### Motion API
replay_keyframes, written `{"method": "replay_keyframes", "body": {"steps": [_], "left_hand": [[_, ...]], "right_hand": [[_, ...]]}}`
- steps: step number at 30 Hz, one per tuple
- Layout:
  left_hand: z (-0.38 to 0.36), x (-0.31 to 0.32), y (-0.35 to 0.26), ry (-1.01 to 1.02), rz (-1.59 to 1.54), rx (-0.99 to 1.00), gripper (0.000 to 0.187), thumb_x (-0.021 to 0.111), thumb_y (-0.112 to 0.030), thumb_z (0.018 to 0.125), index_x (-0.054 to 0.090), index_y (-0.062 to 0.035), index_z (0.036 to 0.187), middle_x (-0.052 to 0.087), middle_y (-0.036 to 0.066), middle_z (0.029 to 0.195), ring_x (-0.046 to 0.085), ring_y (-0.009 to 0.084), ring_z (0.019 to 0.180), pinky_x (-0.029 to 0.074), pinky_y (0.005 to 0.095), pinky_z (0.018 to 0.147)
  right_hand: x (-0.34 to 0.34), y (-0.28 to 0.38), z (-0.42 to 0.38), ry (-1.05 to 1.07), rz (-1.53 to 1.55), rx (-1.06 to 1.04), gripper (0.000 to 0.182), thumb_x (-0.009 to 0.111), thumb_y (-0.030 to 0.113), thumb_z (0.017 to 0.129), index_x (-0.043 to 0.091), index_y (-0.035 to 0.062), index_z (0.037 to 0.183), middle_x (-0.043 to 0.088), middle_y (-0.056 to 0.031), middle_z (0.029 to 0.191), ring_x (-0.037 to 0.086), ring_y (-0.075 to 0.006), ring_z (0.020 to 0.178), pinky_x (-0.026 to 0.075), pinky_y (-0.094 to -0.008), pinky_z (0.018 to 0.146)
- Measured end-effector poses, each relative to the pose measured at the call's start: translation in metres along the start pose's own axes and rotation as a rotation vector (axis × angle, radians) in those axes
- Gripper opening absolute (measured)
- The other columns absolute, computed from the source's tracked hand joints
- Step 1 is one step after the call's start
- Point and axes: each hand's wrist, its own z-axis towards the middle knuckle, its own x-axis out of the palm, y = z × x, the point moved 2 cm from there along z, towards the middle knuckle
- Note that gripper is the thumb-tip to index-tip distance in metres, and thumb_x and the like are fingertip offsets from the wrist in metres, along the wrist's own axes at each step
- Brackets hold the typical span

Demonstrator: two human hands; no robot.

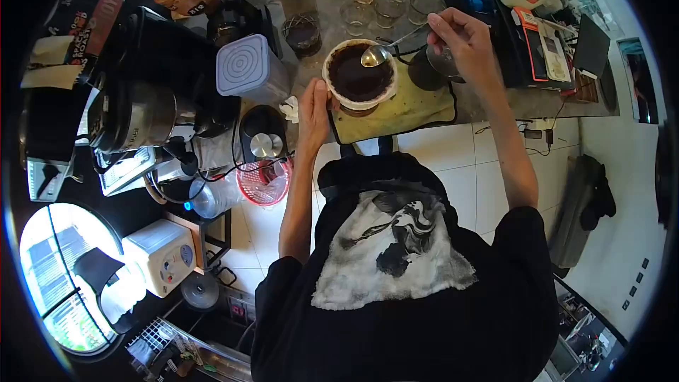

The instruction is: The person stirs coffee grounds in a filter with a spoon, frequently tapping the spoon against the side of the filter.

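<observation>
A coffee dripper lined with a pale paper filter [330,74] stands on the counter, with dark wet coffee [353,79] inside. My left hand [316,110] is closed at the dripper's left side, thumb up near the rim; some fingers are hidden behind it. Between the fingers and thumb of my right hand [463,46] is the handle of a metal spoon [375,56]. Its bowl hangs over the right part of the coffee. Just below my right hand sits a dark kettle or pitcher [426,71], partly covered. A yellow-green cloth [417,105] lies under the dripper.
Several clear glasses [389,10] stand behind the dripper, beside a dark-filled glass vessel [302,34]. To the left are a lidded square canister [247,67] and a small scale [263,127]. A red basket [265,182] is lower down. Boxes [544,46] sit at right.
</observation>
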Motion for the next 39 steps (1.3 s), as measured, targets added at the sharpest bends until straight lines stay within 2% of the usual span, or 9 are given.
{"method": "replay_keyframes", "body": {"steps": [6,12,14,18,20,24,26,29,39], "left_hand": [[-0.004,0.004,-0.011,0.006,-0.024,0.041,0.039,0.036,-0.030,0.109,0.048,-0.0047,0.082,0.044,0.000,0.068,0.044,0.0098,0.064,0.036,0.0264,0.061],[-0.004,0.005,-0.018,0.007,-0.021,0.048,0.040,0.038,-0.031,0.109,0.047,-0.0043,0.082,0.043,0.000,0.070,0.043,0.0096,0.064,0.037,0.0259,0.062],[-0.003,0.005,-0.017,0.012,-0.055,0.042,0.040,0.038,-0.032,0.109,0.047,-0.0041,0.082,0.042,0.000,0.070,0.042,0.0096,0.065,0.036,0.0260,0.062],[0.000,0.005,-0.017,0.022,-0.031,0.059,0.040,0.037,-0.032,0.109,0.047,-0.0041,0.082,0.042,0.000,0.070,0.042,0.0097,0.065,0.036,0.0263,0.061],[0.001,0.006,-0.020,0.019,-0.051,0.055,0.040,0.038,-0.032,0.109,0.047,-0.0043,0.081,0.042,0.000,0.070,0.041,0.0096,0.065,0.035,0.0265,0.061],[0.004,0.005,-0.017,0.013,-0.039,0.060,0.041,0.038,-0.032,0.109,0.046,-0.0045,0.080,0.042,0.000,0.070,0.041,0.0095,0.064,0.035,0.0264,0.061],[0.005,0.005,-0.013,0.019,-0.060,0.052,0.040,0.038,-0.031,0.109,0.046,-0.0046,0.080,0.041,0.000,0.069,0.041,0.0094,0.063,0.035,0.0264,0.061],[0.006,0.002,-0.006,0.024,-0.038,0.053,0.039,0.038,-0.030,0.109,0.046,-0.0046,0.080,0.041,0.000,0.068,0.040,0.0092,0.063,0.034,0.0265,0.060],[0.008,0.002,-0.003,0.024,-0.045,0.044,0.038,0.037,-0.028,0.109,0.046,-0.0047,0.080,0.042,-0.001,0.068,0.040,0.0085,0.064,0.033,0.0266,0.059]], "right_hand": [[0.007,0.005,-0.005,-0.028,-0.120,-0.055,0.025,0.065,0.022,0.097,0.066,-0.0002,0.086,0.062,-0.0004,0.068,0.054,-0.0051,0.062,0.041,-0.0208,0.056],[0.020,0.010,-0.009,-0.043,-0.381,-0.132,0.024,0.066,0.021,0.095,0.066,-0.0020,0.086,0.061,-0.0045,0.064,0.052,-0.0076,0.057,0.042,-0.0251,0.055],[0.026,0.010,-0.011,-0.059,-0.471,-0.272,0.025,0.066,0.020,0.094,0.065,-0.0026,0.085,0.060,-0.0065,0.063,0.049,-0.0099,0.054,0.041,-0.0281,0.054],[0.029,-0.009,-0.011,-0.044,-0.524,-0.210,0.026,0.066,0.021,0.094,0.065,-0.0029,0.084,0.058,-0.0069,0.062,0.048,-0.0104,0.054,0.039,-0.0293,0.054],[0.029,-0.024,-0.009,-0.029,-0.430,-0.055,0.026,0.066,0.022,0.094,0.065,-0.0019,0.082,0.057,-0.0055,0.062,0.047,-0.0094,0.055,0.038,-0.0298,0.054],[0.025,-0.051,-0.003,-0.005,-0.339,0.071,0.029,0.065,0.022,0.095,0.065,-0.0015,0.079,0.058,-0.0023,0.062,0.047,-0.0072,0.056,0.037,-0.0278,0.053],[0.025,-0.058,-0.002,0.000,-0.096,0.172,0.028,0.065,0.023,0.097,0.064,0.0033,0.076,0.057,0.0024,0.064,0.043,-0.0035,0.056,0.032,-0.0217,0.052],[0.024,-0.063,-0.001,-0.031,0.068,0.277,0.027,0.066,0.023,0.096,0.064,0.0047,0.076,0.057,0.0019,0.066,0.044,-0.0032,0.056,0.033,-0.0205,0.053],[0.013,-0.051,0.006,-0.029,0.131,0.260,0.027,0.067,0.024,0.096,0.064,0.0062,0.076,0.061,0.0007,0.066,0.047,-0.0041,0.056,0.035,-0.0202,0.052]]}}
